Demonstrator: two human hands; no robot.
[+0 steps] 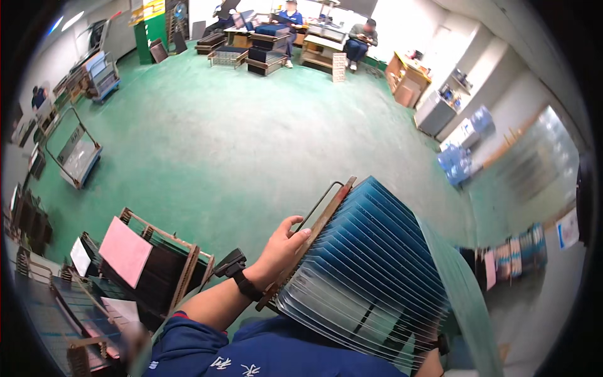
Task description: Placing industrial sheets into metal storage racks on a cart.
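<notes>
I carry a rack (311, 242) loaded with several thin, clear, blue-tinted sheets (370, 251) standing in a tight row in front of my chest. My left hand (284, 246) is closed on its brown side frame, next to a bent wire handle (320, 204). A black wristband with a small device (232, 267) sits on my left wrist. At the lower right, my right forearm (430, 364) reaches up beside the sheets. The sheets hide most of my right hand, so its fingers do not show.
Racks with dark panels and pink sheets (125, 252) stand at the lower left. A flatbed trolley (78, 157) is at left on the green floor (188, 138). People sit by workbenches (323, 39) at the back. Water bottles (453, 162) and a translucent green curtain (461, 283) are right.
</notes>
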